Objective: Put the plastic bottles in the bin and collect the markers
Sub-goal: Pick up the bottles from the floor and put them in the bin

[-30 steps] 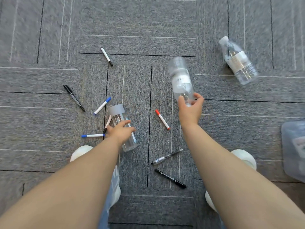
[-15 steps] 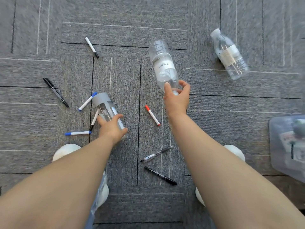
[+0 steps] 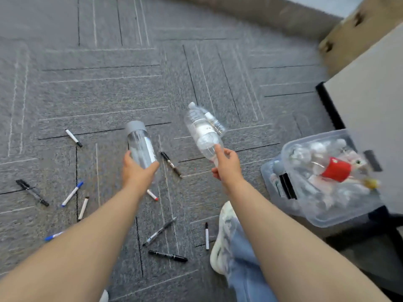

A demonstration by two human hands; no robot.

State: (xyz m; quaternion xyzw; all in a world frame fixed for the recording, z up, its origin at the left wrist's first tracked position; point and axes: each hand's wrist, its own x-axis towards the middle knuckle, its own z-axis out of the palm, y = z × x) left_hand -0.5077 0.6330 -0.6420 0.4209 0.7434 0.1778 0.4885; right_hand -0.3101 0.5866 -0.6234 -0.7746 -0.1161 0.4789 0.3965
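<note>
Left hand [image 3: 137, 174] grasping the grey-capped bottle [image 3: 141, 147], right hand [image 3: 226, 164] grasping a clear bottle [image 3: 201, 131] mid-frame; bin [image 3: 322, 212] lower right, markers [image 3: 73, 137] scattered.

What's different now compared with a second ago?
The left hand has lifted the grey-capped bottle off the carpet. The right hand still holds its clear bottle, and the view has swung right, bringing the plastic bin into sight. The markers, like the black one, still lie scattered.

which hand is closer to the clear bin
Right. The right hand, holding a clear water bottle, is just left of the clear bin; the left hand, holding a grey-capped bottle, is farther left.
</note>
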